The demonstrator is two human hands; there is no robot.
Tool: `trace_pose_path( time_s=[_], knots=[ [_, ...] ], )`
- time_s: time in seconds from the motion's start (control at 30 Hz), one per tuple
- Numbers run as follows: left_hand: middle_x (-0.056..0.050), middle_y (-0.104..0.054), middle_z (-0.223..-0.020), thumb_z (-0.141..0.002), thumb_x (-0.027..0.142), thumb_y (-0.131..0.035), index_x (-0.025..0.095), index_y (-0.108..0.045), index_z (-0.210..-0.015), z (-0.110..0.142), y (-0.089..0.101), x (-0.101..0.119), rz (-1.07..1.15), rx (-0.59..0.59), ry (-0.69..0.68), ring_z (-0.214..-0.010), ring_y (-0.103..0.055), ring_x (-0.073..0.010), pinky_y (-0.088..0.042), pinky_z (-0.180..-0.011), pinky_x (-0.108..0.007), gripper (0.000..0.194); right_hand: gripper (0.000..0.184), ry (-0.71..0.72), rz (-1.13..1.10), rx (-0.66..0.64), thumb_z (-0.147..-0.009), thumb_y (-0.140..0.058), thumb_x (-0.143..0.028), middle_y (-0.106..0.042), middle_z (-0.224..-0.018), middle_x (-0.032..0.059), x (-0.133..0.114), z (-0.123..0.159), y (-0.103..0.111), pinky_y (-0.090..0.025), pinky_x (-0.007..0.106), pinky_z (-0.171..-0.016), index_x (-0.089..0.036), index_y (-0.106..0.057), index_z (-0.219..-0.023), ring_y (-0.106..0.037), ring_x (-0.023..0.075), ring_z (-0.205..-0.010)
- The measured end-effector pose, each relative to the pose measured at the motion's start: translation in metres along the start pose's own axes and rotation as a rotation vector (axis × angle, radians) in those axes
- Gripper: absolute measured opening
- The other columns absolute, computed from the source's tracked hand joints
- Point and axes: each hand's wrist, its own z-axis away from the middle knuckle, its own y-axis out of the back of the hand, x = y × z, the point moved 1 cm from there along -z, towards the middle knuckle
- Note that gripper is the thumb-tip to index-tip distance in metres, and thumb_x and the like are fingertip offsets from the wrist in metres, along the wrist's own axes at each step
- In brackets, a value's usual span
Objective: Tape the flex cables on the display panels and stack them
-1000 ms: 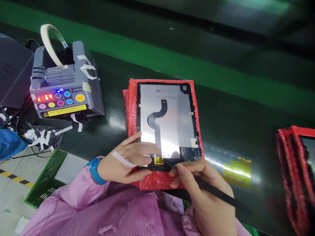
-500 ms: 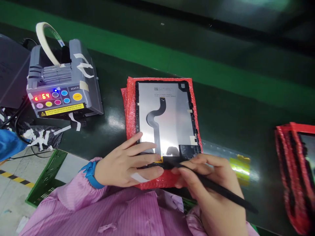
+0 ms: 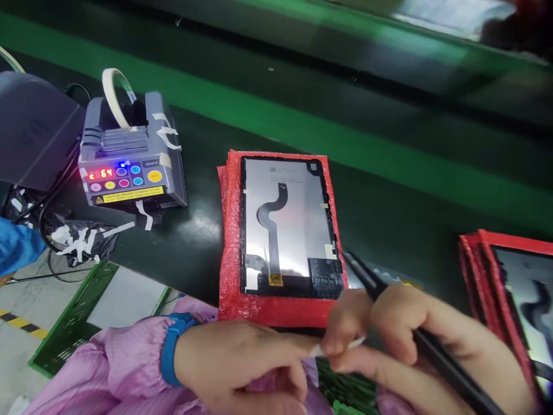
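In the head view a tablet screen assembly, silver-backed with a black frame, lies on red bubble wrap. A dark ribbon cable snakes down its back to a yellow patch. Below it is my left hand, index finger stretched toward the right and thumb apart from it. My right hand grips black tweezers, tips pointing up and left beside the screen. Its thumb and finger also pinch a small white tape strip at my left index fingertip. Motion blurs the fingertips.
A grey tape dispenser with a lit display stands at left, with tape scraps beside it. More red-wrapped screens lie at right. A green crate is below the table edge. Yellow film lies behind my right hand.
Both hands have moved off the screen's lower edge, toward me. The right hand has lifted the tweezers and taken hold of the tape strip on my left hand. The whole view has shifted.
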Motion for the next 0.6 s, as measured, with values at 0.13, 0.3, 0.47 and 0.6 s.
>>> trace_pose_path(
  time_s=[0.13,0.3,0.47,0.6],
  knots=[
    [-0.005,-0.075,-0.095,-0.103,0.027,-0.048,0.019,-0.009,-0.164,0.003,0.015,0.011,0.058,0.046,-0.074,-0.064,-0.066,-0.0115,-0.057,-0.060,-0.018,0.072,0.049,-0.052,0.013,-0.051,-0.072,-0.092,-0.043,-0.069,-0.069,-0.0001,0.002,-0.054,0.010,-0.053,0.027,-0.054,-0.025,-0.046,-0.068,-0.067,0.0181,-0.062],
    [-0.006,-0.071,-0.093,-0.101,0.016,-0.045,0.018,-0.051,-0.138,0.002,0.041,0.023,-0.529,0.321,-0.029,-0.082,-0.066,-0.0177,-0.057,-0.079,-0.030,0.038,0.051,-0.030,0.096,-0.194,-0.073,-0.089,-0.047,-0.060,-0.066,-0.0041,0.015,-0.105,-0.006,-0.041,0.022,-0.051,-0.023,-0.044,-0.071,-0.059,0.0120,-0.059],
    [-0.008,-0.068,-0.100,-0.107,0.028,-0.043,0.019,-0.062,-0.126,-0.005,0.064,0.004,-1.186,0.424,0.111,-0.092,-0.057,-0.0247,-0.048,-0.079,-0.040,0.029,0.055,-0.007,0.101,-0.264,-0.069,-0.089,-0.053,-0.068,-0.069,-0.0012,0.031,-0.126,-0.016,-0.046,0.026,-0.057,-0.024,-0.043,-0.070,-0.065,0.0150,-0.065],
    [-0.012,-0.064,-0.105,-0.108,0.045,-0.038,0.019,-0.066,-0.126,-0.007,0.071,-0.014,-1.301,0.453,0.144,-0.093,-0.050,-0.0279,-0.041,-0.078,-0.043,0.042,0.056,0.012,0.133,-0.257,-0.069,-0.089,-0.057,-0.070,-0.072,0.0004,0.036,-0.133,-0.016,-0.050,0.029,-0.063,-0.024,-0.043,-0.069,-0.067,0.0162,-0.068]
  ],
)
